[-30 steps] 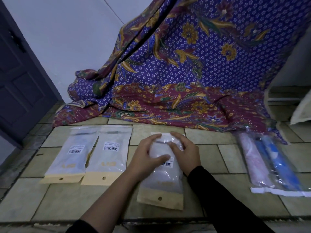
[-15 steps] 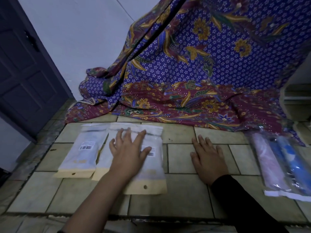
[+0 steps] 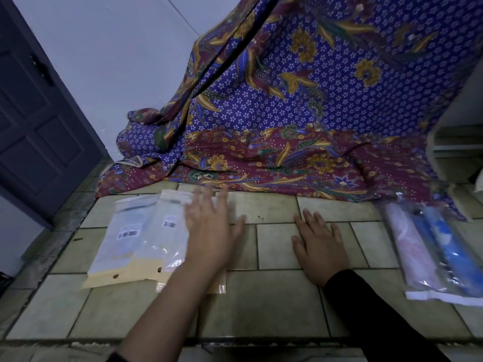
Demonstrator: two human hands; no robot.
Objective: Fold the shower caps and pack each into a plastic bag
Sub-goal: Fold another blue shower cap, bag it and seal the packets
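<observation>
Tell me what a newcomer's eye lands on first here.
The purple and maroon floral cloth draped across the back dominates. On the tiled floor, packed bags overlap at the left, the left hand spread over them. The right hand lies open on bare tile, with a clear pack of pink and blue rolls at right.

Home interior, plain lived-in room. Worn beige tiled surface [image 3: 274,304] across the lower frame, floor or low ledge, cannot tell which. Bare pale painted wall [image 3: 117,61] upper left, dark panelled door [image 3: 39,131] at the left edge. Big purple-and-maroon floral batik cloth [image 3: 326,100] draped down from upper right, spilling onto the tiles at centre. White shelf-like unit [image 3: 454,152] at the right edge, partly cut off. Plastic bags [image 3: 125,239] laid flat straight on the tiles, lower left. Dim household lighting.
</observation>
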